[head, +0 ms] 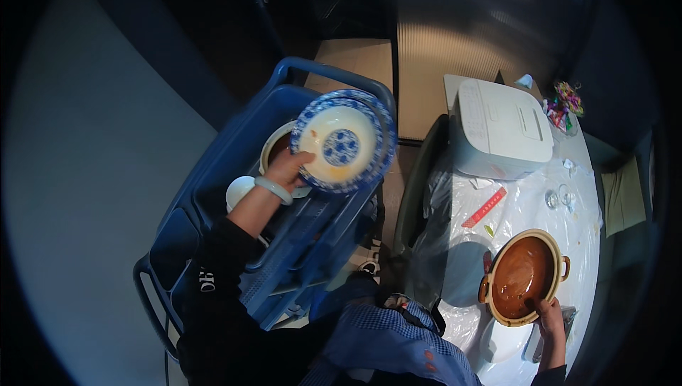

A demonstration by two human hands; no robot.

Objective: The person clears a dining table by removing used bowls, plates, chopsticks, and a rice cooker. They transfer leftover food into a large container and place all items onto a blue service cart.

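Observation:
My left hand [287, 167] grips the rim of blue-and-white patterned plates [341, 146], which look like two stacked together. Yellow and brown food stains mark the top one. They are held above a blue plastic utility cart [213, 146]. Partly hidden behind that hand, a brown-lined pot [272, 143] and a white bowl [238, 191] sit in the cart. In my right hand [549, 314] is the near rim of a brown clay casserole pot [522, 274] with two side handles. Its glossy inside faces up and shows a few dark scraps, over the plastic-covered table [463, 327].
A white box-shaped appliance [503, 119] stands toward the table's far end. Beside it is a bowl of colourful wrapped sweets [567, 106]. Two small glasses [557, 198], a red paper sleeve [484, 207] and a white dish [503, 340] are on the table. A dark chair [426, 173] stands between cart and table.

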